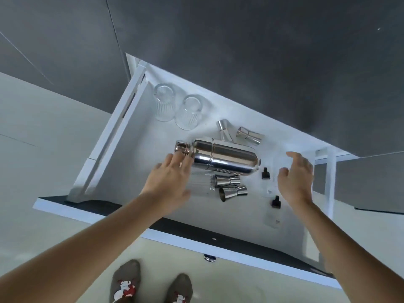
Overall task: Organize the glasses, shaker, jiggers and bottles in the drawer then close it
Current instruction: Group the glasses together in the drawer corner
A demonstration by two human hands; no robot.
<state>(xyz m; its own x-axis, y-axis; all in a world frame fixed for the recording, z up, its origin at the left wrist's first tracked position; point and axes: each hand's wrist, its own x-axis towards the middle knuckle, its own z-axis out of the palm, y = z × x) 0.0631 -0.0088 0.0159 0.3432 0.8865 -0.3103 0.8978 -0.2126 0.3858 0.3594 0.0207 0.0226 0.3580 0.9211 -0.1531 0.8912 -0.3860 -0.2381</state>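
A person leans over an open white drawer (140, 127), both bare hands spread and holding nothing. The left hand (169, 182) hovers with its fingers at the cap end of a steel shaker (220, 156), which lies on its side in the middle of the drawer; whether skin meets metal cannot be told. The right hand (296, 178) hangs open over the right side, above two small clear bottles with black caps (265, 173) (276, 202), both lying flat.

Two ribbed glasses (164, 106) (190, 113) lie tipped over at the far left. A third glass (201, 182) lies just near of the shaker, partly under the left hand. Two jiggers (225, 130) (249, 135) rest beyond the shaker, two more (227, 179) (232, 192) just on its near side.

The polished shaker looks rigid but slick and apt to roll (a full grasp around its broad body seems safer than the cap). The glasses are likely fragile and best lifted around their walls.
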